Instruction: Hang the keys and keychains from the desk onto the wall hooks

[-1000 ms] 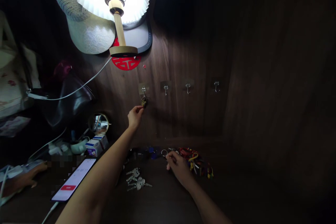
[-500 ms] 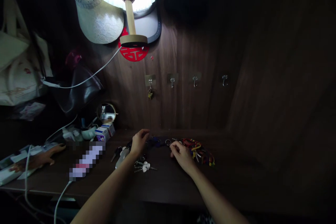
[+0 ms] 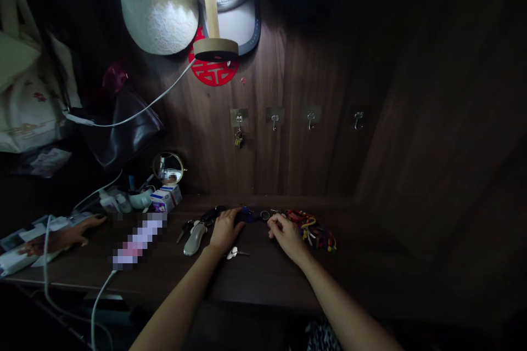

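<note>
My left hand [image 3: 225, 231] is spread palm down over the dark shelf, thumb apart from the fingers. Its fingertips reach a blue item [image 3: 248, 214], and I cannot tell whether they touch it. Silver keys [image 3: 233, 253] show below its wrist, partly covered by the hand. To its left lies a grey oval object [image 3: 195, 239] with dark keys [image 3: 186, 229] beside it. My right hand [image 3: 286, 235] has curled, closed fingers; whatever they hold is hidden. Just beyond it are a metal ring [image 3: 264, 215] and a bundle of red and yellow cords [image 3: 308, 223].
Several metal hooks line the wood wall; keys [image 3: 239, 139] hang from the leftmost hook [image 3: 239, 118]. A lit lamp [image 3: 211, 11] is above. Left are a round mirror [image 3: 168, 169], small boxes [image 3: 164, 198], a white cable [image 3: 96, 299] and a wooden hand model [image 3: 66, 236].
My left hand has lowered and opened out over the keys near the blue item. My right hand stays almost in place, fingers still curled. The view has tilted slightly downward.
</note>
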A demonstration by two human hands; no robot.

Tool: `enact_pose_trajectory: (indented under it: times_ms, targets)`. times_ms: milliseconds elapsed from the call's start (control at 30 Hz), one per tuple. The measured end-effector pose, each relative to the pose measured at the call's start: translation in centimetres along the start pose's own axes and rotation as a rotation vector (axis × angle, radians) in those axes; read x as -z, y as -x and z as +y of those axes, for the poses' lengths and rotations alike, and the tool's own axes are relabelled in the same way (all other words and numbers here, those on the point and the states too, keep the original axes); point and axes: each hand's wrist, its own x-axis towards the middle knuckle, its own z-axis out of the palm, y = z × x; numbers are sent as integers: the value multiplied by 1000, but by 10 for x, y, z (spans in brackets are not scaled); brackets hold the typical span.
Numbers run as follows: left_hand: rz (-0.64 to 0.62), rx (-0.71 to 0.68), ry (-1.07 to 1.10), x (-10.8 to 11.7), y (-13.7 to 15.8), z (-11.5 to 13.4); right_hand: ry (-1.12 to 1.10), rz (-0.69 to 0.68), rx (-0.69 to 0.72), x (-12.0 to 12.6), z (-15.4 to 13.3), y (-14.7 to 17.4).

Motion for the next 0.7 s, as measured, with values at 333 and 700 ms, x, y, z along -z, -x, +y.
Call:
enact_pose_trajectory:
  times_ms: [333,700]
  targets:
    - [162,-23,69,13,5,6,-9,-1,-13,-1,-1,0]
    - [233,208,771,-8,10,47,45,10,53,1,-4,2]
